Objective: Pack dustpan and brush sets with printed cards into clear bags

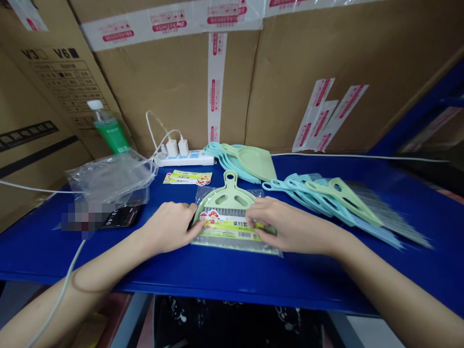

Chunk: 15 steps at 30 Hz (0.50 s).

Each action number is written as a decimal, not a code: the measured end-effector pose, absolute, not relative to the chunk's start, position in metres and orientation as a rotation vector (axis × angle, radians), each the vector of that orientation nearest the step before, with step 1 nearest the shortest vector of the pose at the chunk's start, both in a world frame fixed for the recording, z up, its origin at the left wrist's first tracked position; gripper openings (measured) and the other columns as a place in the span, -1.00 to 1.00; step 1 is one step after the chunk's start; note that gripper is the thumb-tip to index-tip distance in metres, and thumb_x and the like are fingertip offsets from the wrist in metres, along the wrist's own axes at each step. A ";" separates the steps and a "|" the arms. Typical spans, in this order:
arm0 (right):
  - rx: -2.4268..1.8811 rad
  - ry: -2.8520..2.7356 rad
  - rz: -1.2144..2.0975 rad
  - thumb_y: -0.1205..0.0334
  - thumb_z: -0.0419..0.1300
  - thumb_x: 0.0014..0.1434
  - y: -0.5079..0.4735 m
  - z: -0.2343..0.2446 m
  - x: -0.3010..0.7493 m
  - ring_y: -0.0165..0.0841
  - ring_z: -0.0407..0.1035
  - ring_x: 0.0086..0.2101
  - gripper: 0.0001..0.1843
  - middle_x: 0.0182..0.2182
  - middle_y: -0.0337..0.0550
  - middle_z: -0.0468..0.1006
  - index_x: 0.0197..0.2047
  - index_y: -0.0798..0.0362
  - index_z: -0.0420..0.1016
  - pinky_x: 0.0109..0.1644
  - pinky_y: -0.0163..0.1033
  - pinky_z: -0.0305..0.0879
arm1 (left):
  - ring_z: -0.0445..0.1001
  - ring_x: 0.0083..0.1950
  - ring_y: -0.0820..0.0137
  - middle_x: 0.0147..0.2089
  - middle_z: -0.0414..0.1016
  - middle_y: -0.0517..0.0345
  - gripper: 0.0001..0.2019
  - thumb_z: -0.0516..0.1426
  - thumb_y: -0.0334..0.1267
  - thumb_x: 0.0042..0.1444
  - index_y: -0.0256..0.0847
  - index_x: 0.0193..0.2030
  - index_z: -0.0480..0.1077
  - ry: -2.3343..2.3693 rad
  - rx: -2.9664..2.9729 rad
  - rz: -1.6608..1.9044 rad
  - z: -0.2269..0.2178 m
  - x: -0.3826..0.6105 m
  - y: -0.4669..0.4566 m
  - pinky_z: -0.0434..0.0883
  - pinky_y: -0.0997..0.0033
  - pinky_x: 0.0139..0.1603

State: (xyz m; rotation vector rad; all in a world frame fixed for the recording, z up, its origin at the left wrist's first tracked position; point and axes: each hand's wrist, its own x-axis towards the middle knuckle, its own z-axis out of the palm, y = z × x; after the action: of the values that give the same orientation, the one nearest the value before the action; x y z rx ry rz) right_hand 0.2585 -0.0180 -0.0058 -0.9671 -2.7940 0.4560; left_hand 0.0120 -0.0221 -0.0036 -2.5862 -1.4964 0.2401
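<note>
A green dustpan and brush set (231, 197) lies flat in a clear plastic bag (232, 243) on the blue table, handle pointing away from me. A printed card (223, 225) with red mushrooms lies across the grey bristles. My left hand (167, 228) pinches the set's left edge, thumb on top by the card. On the other side, my right hand (286, 223) is closed at the card's right end and the bag's edge, fingers curled. Its palm hides that corner of the set.
Stacked dustpans (255, 162) lie at the back, with several brushes (326, 198) fanned out to the right. Printed cards (186, 177) lie near a power strip (195, 158). Clear bags (112, 176), a phone (121, 216), a green bottle (114, 133) and a white cable (67, 280) occupy the left.
</note>
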 end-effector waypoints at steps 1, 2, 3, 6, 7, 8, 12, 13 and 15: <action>-1.002 -2.793 0.451 0.45 0.02 0.05 -0.019 -0.005 0.261 -0.29 0.27 -0.33 -0.87 -0.44 -0.17 0.38 -0.42 0.02 0.25 -0.15 -0.14 0.18 | 0.52 -0.39 0.21 -0.41 0.51 -0.01 -0.61 -0.13 -0.07 0.26 -0.30 -0.32 0.39 -1.491 -2.594 0.248 -0.004 0.012 -0.022 0.36 0.30 -0.37; -1.056 -2.782 0.452 0.45 0.02 0.03 -0.019 -0.003 0.264 -0.28 0.28 -0.32 -0.87 -0.41 -0.15 0.39 -0.39 0.02 0.25 -0.17 -0.15 0.18 | 0.53 -0.40 0.21 -0.41 0.52 -0.01 -0.61 -0.14 -0.09 0.26 -0.29 -0.31 0.38 -1.491 -2.597 0.258 -0.003 0.012 -0.023 0.36 0.29 -0.38; -1.127 -2.760 0.455 0.44 0.03 0.02 -0.020 -0.002 0.266 -0.28 0.29 -0.32 -0.87 -0.39 -0.13 0.40 -0.36 0.02 0.24 -0.21 -0.17 0.19 | 0.53 -0.40 0.20 -0.41 0.52 -0.01 -0.62 -0.14 -0.11 0.26 -0.29 -0.31 0.38 -1.493 -2.596 0.269 -0.003 0.013 -0.023 0.36 0.29 -0.39; -1.370 -2.672 0.398 0.34 0.07 0.03 -0.022 0.000 0.273 -0.31 0.27 -0.44 -0.87 -0.41 -0.13 0.40 -0.35 0.00 0.14 -0.39 -0.22 0.13 | 0.53 -0.39 0.22 -0.40 0.53 0.00 -0.65 -0.13 -0.15 0.24 -0.28 -0.33 0.38 -1.518 -2.577 0.313 -0.001 0.015 -0.024 0.36 0.31 -0.39; -1.437 -2.654 0.386 0.28 0.08 0.04 -0.022 0.000 0.275 -0.32 0.25 -0.49 -0.85 -0.46 -0.16 0.39 -0.37 -0.02 0.10 -0.44 -0.22 0.10 | 0.53 -0.40 0.22 -0.41 0.54 0.00 -0.67 -0.12 -0.16 0.22 -0.27 -0.34 0.38 -1.529 -2.566 0.327 0.000 0.015 -0.025 0.35 0.32 -0.39; -1.493 -2.642 0.403 0.23 0.08 0.06 -0.022 0.000 0.276 -0.33 0.23 -0.52 -0.81 -0.51 -0.20 0.38 -0.39 -0.03 0.06 -0.47 -0.22 0.06 | 0.53 -0.40 0.23 -0.42 0.54 0.01 -0.68 -0.11 -0.18 0.21 -0.27 -0.35 0.38 -1.535 -2.560 0.334 0.000 0.015 -0.024 0.34 0.33 -0.40; -1.521 -2.569 0.734 0.15 0.07 0.10 -0.018 0.001 0.276 -0.34 0.26 -0.56 -0.76 -0.59 -0.29 0.35 -0.37 -0.05 -0.01 -0.49 -0.22 0.07 | 0.51 -0.45 0.26 -0.51 0.50 0.05 -0.68 -0.09 -0.21 0.16 -0.24 -0.47 0.38 -1.522 -2.570 0.296 0.001 0.015 -0.023 0.29 0.37 -0.44; -1.493 -2.538 0.806 0.14 0.07 0.11 -0.017 0.000 0.276 -0.34 0.27 -0.55 -0.76 -0.58 -0.30 0.36 -0.35 -0.04 -0.01 -0.48 -0.22 0.10 | 0.50 -0.46 0.26 -0.53 0.48 0.06 -0.68 -0.09 -0.21 0.15 -0.24 -0.50 0.37 -1.517 -2.576 0.289 0.002 0.014 -0.023 0.27 0.37 -0.45; -1.444 -2.472 0.900 0.07 0.10 0.11 -0.014 -0.001 0.277 -0.36 0.26 -0.53 -0.71 -0.55 -0.30 0.35 -0.31 -0.03 0.01 -0.47 -0.23 0.14 | 0.49 -0.48 0.26 -0.55 0.46 0.06 -0.66 -0.10 -0.20 0.15 -0.24 -0.54 0.36 -1.518 -2.579 0.290 0.003 0.014 -0.024 0.25 0.37 -0.46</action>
State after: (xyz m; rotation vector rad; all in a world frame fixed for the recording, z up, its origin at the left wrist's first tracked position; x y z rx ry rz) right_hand 0.2766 -0.0139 -0.0008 -1.4441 -2.4721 0.8996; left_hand 0.0136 -0.0236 0.0026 -2.5788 -1.5178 0.2905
